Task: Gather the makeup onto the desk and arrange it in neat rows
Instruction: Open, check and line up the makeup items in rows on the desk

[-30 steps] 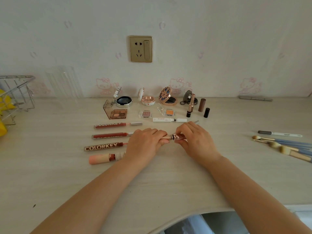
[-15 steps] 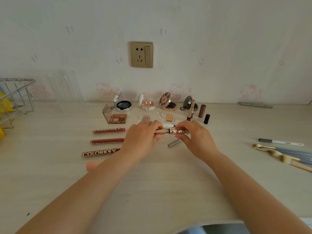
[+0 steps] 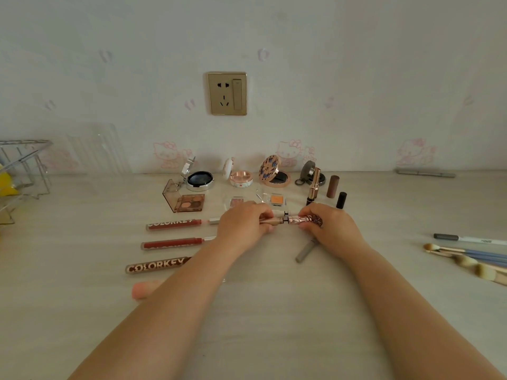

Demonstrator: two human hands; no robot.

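Centre of frame: we hold a rose-gold tube (image 3: pixel 290 220) level, long axis left-right. Left hand (image 3: pixel 242 226) fingers curl round its plain end, right hand (image 3: pixel 329 229) pinches the patterned cap, just above the table (image 3: pixel 274 325).

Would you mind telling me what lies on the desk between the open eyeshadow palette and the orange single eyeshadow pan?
In the head view, one small clear-cased pink glitter eyeshadow pan lies between the eyeshadow palette and the orange pan, just beyond the left hand.
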